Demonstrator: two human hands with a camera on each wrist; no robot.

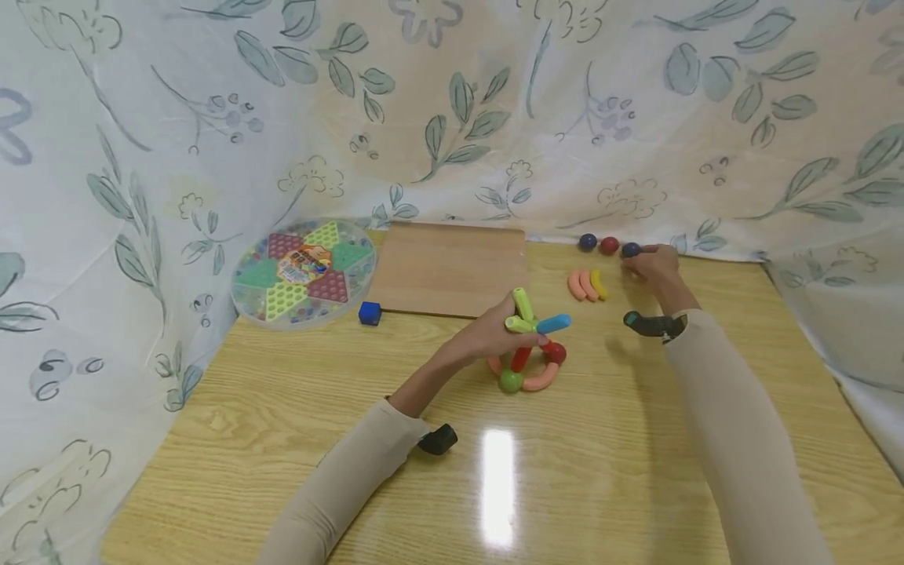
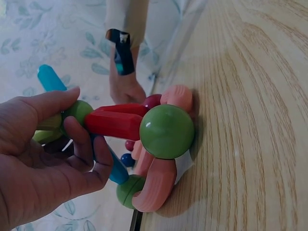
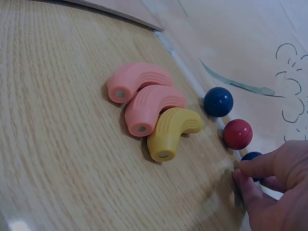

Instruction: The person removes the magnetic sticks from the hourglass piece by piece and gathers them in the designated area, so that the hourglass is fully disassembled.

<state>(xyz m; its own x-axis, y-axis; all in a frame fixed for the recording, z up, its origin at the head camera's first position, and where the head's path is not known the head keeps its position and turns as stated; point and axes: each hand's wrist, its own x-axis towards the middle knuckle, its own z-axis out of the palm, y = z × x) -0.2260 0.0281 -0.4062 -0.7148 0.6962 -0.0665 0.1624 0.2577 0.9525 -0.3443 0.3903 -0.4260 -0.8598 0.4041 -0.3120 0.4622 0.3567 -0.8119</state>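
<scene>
My left hand [image 1: 489, 333] grips the upper part of a magnetic ball-and-rod structure, around its top green ball [image 2: 79, 113]. Red rods [image 2: 115, 123] and a blue rod run down to lower balls, among them a green ball [image 2: 167, 131], joined by curved pink pieces [image 2: 158, 185] near the tabletop. Light green rods [image 1: 522, 304] and a blue rod [image 1: 554, 323] stick out at the top. At the back right, my right hand [image 1: 657, 265] pinches a dark blue ball [image 1: 631, 249], partly hidden by the fingers. Beside it sit a red ball [image 3: 237, 134] and another dark blue ball [image 3: 218, 102].
Two curved pink pieces [image 3: 155, 109] and a curved yellow piece [image 3: 173, 134] lie in front of the balls. A wooden board [image 1: 452, 267] lies at the back, with a blue cube [image 1: 370, 313] at its near left corner. Further left is a round Chinese checkers board [image 1: 339, 255].
</scene>
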